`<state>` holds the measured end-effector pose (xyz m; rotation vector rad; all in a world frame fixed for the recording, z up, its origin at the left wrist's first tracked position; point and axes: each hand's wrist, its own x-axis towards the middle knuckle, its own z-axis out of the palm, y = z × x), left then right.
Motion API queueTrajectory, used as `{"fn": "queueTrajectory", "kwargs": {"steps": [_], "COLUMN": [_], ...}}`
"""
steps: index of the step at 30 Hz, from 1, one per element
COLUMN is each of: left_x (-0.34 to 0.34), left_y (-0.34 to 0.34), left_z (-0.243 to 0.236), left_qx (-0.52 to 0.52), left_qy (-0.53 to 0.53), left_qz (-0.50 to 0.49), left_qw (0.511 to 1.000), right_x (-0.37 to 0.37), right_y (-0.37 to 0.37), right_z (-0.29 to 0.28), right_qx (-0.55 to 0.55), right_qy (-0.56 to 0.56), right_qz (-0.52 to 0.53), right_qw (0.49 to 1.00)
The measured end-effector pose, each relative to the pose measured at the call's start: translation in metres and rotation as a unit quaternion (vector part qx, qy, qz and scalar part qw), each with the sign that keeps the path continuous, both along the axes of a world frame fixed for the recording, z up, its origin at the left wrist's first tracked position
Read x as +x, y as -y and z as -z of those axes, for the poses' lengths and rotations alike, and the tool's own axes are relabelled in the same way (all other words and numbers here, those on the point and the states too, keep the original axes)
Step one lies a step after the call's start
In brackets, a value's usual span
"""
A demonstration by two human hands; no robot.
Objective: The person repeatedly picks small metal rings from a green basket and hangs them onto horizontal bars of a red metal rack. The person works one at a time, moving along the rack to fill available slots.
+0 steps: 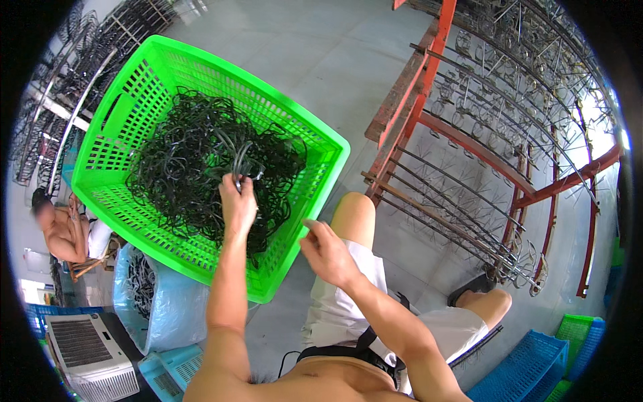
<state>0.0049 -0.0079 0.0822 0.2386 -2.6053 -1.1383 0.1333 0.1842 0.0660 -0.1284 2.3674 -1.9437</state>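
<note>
A bright green plastic basket (295, 110) with slotted walls stands in front of me, holding a tangled heap of thin black looped pieces (191, 151). My left hand (239, 204) reaches over the heap, its fingers pinched on a few shiny dark curved pieces (240, 159) that stick up from the pile. Just outside the basket's near right rim, above my knee, is my right hand (328, 253). Its fingers are curled together, with a small greyish tip showing at their end; what they hold, if anything, cannot be made out.
To the right stands a red metal rack (469, 144) with rods and hanging wire hooks. A clear blue plastic bag (177, 308) of dark pieces and a whitish vented machine (90, 355) are at lower left. A blue crate (522, 368) lies lower right. Another person (67, 231) sits far left.
</note>
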Motion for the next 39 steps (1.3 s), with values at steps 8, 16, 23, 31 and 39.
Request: {"fn": "queueTrajectory", "kwargs": {"steps": [8, 16, 23, 31, 39], "left_x": [0.038, 0.043, 0.020, 0.007, 0.012], "left_y": [-0.010, -0.017, -0.013, -0.019, -0.047], "left_z": [0.007, 0.045, 0.071, 0.031, 0.004], "left_qx": [0.495, 0.326, 0.049, 0.192, 0.189], "left_qy": [0.175, 0.060, -0.091, -0.042, 0.039], "left_qz": [0.143, 0.076, 0.087, 0.076, 0.076], "left_qw": [0.839, 0.940, 0.991, 0.977, 0.978], "right_x": [-0.074, -0.069, 0.026, 0.094, 0.078], "right_y": [0.043, 0.008, -0.129, -0.242, -0.262], "right_z": [0.012, 0.027, 0.015, 0.056, 0.052], "right_qx": [-0.019, -0.405, -0.361, -0.213, -0.301], "right_qy": [-0.012, 0.119, -0.083, -0.173, -0.104], "right_qz": [-0.094, 0.138, 0.421, 0.695, 0.685], "right_qw": [0.995, 0.896, 0.828, 0.664, 0.656]}}
